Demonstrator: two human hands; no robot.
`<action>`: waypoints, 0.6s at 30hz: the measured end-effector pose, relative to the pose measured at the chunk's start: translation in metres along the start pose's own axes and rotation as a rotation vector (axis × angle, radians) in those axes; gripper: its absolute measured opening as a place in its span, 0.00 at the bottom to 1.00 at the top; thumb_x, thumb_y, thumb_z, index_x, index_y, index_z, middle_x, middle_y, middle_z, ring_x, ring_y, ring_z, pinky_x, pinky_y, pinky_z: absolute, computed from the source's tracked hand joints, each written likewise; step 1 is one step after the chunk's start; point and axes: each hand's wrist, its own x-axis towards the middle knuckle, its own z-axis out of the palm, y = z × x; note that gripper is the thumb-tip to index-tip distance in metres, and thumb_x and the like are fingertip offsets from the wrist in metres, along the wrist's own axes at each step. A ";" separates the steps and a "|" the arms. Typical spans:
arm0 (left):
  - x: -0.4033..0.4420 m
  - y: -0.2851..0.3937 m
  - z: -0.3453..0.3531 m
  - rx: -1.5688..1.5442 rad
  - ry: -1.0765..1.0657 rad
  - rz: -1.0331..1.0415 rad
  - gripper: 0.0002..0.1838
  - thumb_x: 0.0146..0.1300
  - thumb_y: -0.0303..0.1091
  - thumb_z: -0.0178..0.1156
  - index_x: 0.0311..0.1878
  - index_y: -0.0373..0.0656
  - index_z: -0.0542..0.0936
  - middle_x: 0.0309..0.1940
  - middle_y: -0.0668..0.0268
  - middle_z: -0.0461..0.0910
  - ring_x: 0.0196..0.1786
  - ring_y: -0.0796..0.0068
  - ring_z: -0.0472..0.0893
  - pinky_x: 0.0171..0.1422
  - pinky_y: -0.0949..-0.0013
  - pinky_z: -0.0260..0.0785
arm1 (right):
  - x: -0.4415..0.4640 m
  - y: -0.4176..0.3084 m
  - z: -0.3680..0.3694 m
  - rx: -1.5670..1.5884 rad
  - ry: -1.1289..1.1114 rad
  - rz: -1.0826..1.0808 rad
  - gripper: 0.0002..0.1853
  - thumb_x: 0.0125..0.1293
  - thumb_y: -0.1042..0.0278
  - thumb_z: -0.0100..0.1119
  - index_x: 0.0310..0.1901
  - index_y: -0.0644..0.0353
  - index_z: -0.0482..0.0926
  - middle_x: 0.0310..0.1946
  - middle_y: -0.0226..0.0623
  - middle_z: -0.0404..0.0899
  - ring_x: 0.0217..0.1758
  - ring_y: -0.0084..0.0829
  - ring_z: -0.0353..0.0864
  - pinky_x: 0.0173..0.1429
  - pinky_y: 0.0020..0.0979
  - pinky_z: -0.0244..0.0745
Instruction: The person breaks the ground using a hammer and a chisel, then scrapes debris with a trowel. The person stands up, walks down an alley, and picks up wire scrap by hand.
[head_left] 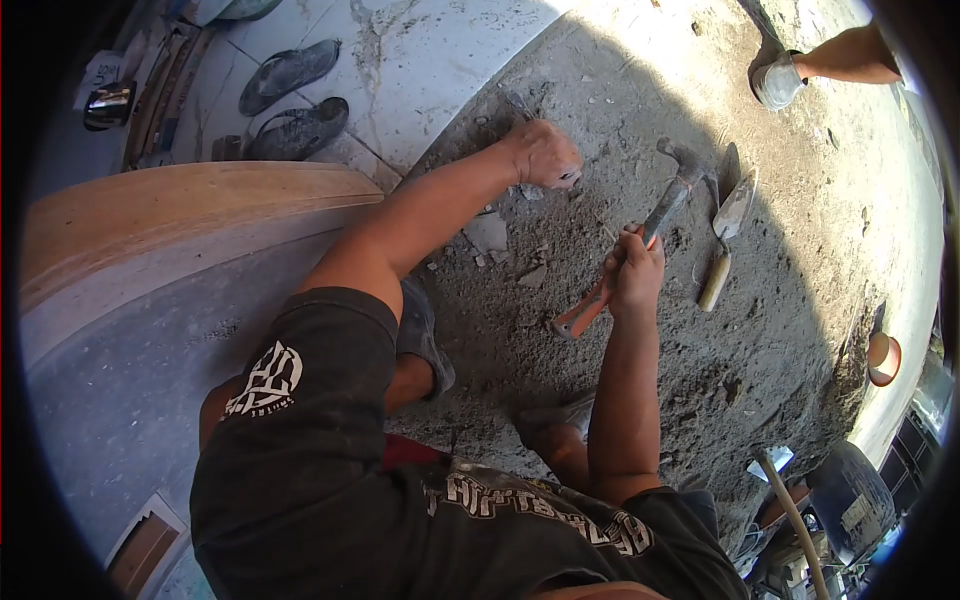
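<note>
My left hand [545, 153] is closed in a fist above the rough grey ground, near the edge of the white tiles. A narrow grey piece shows beyond the fist and a dark end shows below it; I cannot make out what the object is. Wrapped round the hammer [662, 212] is my right hand [633, 270], near the orange lower handle, with the metal head pointing up and away. A trowel [735, 208] with a pale wooden handle lies to the right of the hammer. Broken flat pieces [487, 232] lie below my left hand.
White tiles [400, 60] with dark sandals [300, 130] are at the upper left. A curved wooden edge [200, 190] runs along the left. Another person's foot [777, 80] is at the upper right. A long wooden handle [795, 520] and a dark container [850, 500] stand lower right.
</note>
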 end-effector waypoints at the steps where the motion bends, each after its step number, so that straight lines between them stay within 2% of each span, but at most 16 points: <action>1: 0.001 -0.002 -0.001 0.034 -0.015 0.189 0.14 0.59 0.47 0.61 0.24 0.48 0.81 0.24 0.60 0.82 0.30 0.55 0.83 0.36 0.54 0.76 | 0.000 0.002 -0.001 0.026 0.006 0.009 0.05 0.65 0.74 0.52 0.42 0.58 0.69 0.23 0.29 0.70 0.17 0.23 0.70 0.20 0.28 0.68; 2: 0.003 -0.003 -0.002 0.020 -0.024 0.186 0.14 0.59 0.47 0.61 0.24 0.48 0.81 0.24 0.60 0.82 0.30 0.55 0.83 0.36 0.54 0.76 | -0.002 0.005 -0.006 0.024 0.015 0.023 0.05 0.65 0.74 0.52 0.42 0.58 0.69 0.23 0.29 0.70 0.17 0.23 0.70 0.20 0.28 0.68; 4: 0.009 -0.013 -0.017 -0.009 0.083 0.012 0.13 0.59 0.47 0.61 0.25 0.50 0.82 0.25 0.60 0.82 0.31 0.56 0.83 0.36 0.54 0.77 | 0.002 0.007 -0.007 -0.003 -0.004 0.002 0.05 0.65 0.74 0.52 0.42 0.58 0.69 0.23 0.29 0.70 0.18 0.23 0.70 0.20 0.28 0.68; 5: 0.011 -0.013 -0.025 0.010 0.093 0.018 0.13 0.59 0.47 0.61 0.25 0.50 0.82 0.25 0.60 0.82 0.31 0.56 0.83 0.36 0.54 0.77 | 0.007 0.006 -0.002 0.004 -0.018 -0.015 0.05 0.65 0.74 0.52 0.42 0.58 0.69 0.23 0.29 0.70 0.18 0.23 0.70 0.20 0.28 0.68; 7: 0.001 0.005 -0.022 -0.034 0.027 -0.088 0.12 0.59 0.46 0.61 0.26 0.50 0.82 0.25 0.61 0.82 0.30 0.54 0.83 0.36 0.54 0.77 | 0.006 0.008 -0.003 0.044 0.020 0.010 0.05 0.65 0.73 0.52 0.42 0.58 0.69 0.23 0.29 0.70 0.18 0.22 0.70 0.20 0.28 0.68; 8: -0.003 0.008 -0.018 -0.035 0.032 -0.084 0.12 0.59 0.46 0.61 0.26 0.50 0.82 0.25 0.61 0.82 0.30 0.54 0.83 0.36 0.54 0.77 | 0.006 0.006 -0.003 0.042 0.022 0.004 0.05 0.65 0.73 0.52 0.42 0.58 0.69 0.23 0.29 0.70 0.18 0.22 0.70 0.20 0.28 0.68; 10: -0.009 0.007 -0.011 -0.101 -0.087 -0.054 0.13 0.59 0.47 0.61 0.27 0.49 0.82 0.26 0.60 0.82 0.31 0.53 0.83 0.36 0.54 0.77 | 0.007 0.003 -0.001 0.061 0.003 0.014 0.06 0.65 0.74 0.52 0.42 0.59 0.69 0.23 0.29 0.70 0.18 0.22 0.70 0.21 0.27 0.68; 17: -0.003 0.001 -0.002 -0.009 -0.142 -0.012 0.14 0.59 0.47 0.61 0.27 0.48 0.81 0.26 0.60 0.83 0.32 0.55 0.84 0.38 0.54 0.78 | 0.005 0.002 -0.012 -0.005 -0.002 0.003 0.07 0.65 0.73 0.53 0.43 0.60 0.69 0.23 0.29 0.70 0.18 0.22 0.70 0.21 0.28 0.68; 18: -0.008 0.011 -0.003 0.104 -0.269 0.003 0.13 0.59 0.46 0.61 0.26 0.48 0.81 0.26 0.61 0.83 0.32 0.55 0.84 0.38 0.54 0.79 | 0.004 0.004 -0.012 0.006 0.009 0.008 0.07 0.65 0.73 0.53 0.43 0.59 0.69 0.23 0.29 0.70 0.19 0.22 0.70 0.21 0.28 0.68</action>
